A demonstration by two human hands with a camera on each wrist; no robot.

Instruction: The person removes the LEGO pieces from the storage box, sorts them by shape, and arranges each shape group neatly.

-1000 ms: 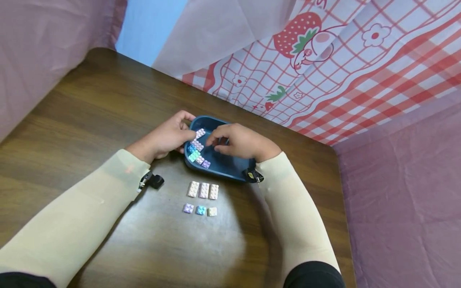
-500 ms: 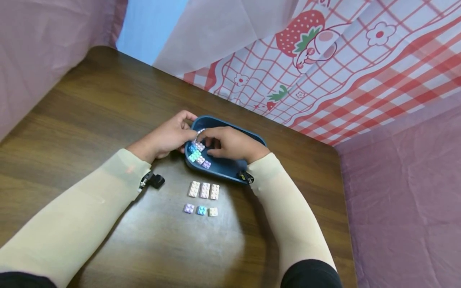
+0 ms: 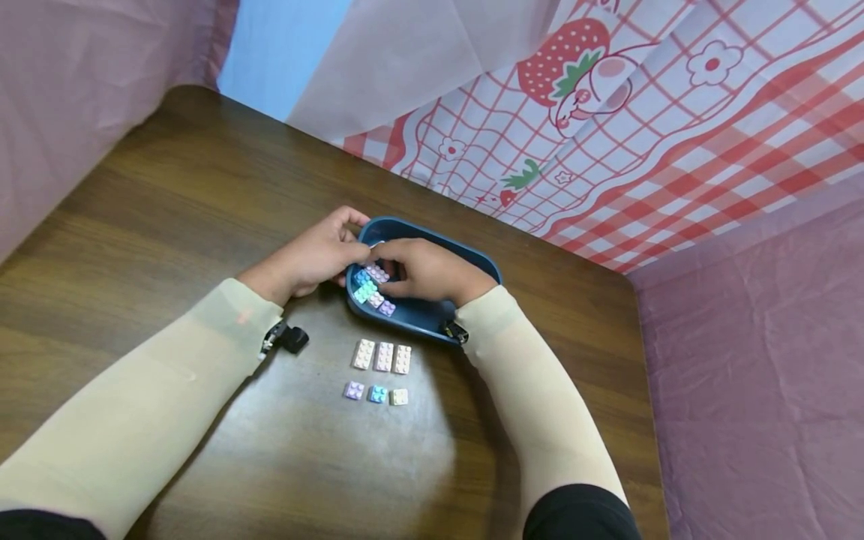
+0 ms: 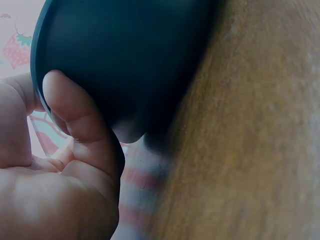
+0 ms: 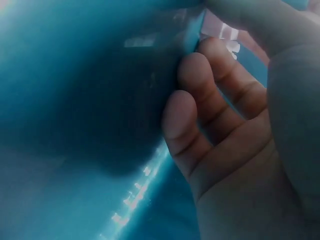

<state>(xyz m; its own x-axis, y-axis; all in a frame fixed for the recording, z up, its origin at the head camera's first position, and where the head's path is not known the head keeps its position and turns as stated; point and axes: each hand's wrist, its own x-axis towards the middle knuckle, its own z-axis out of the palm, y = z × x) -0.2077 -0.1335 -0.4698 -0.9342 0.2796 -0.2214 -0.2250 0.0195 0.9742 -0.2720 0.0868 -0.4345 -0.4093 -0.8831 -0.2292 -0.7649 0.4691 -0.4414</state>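
My left hand grips the left end of a dark blue tray; in the left wrist view its thumb lies against the tray's outer wall. Inside the tray my right hand reaches down with bent fingers among toy building bricks. A lilac brick lies right by its fingertips, beside a mint brick and a purple brick. The right wrist view shows a pale pink brick between thumb and fingers; whether they pinch it is unclear. Part of the brick pile is hidden by this hand.
In front of the tray, two rows of bricks lie on the wooden table: long pale ones behind, and small ones, including a blue brick, nearer. A strawberry-print cloth hangs behind; mauve curtains flank the table.
My right hand has moved left and down into the bricks at the tray's left end. The lilac brick has shifted slightly right. My left hand has kept its hold on the tray.
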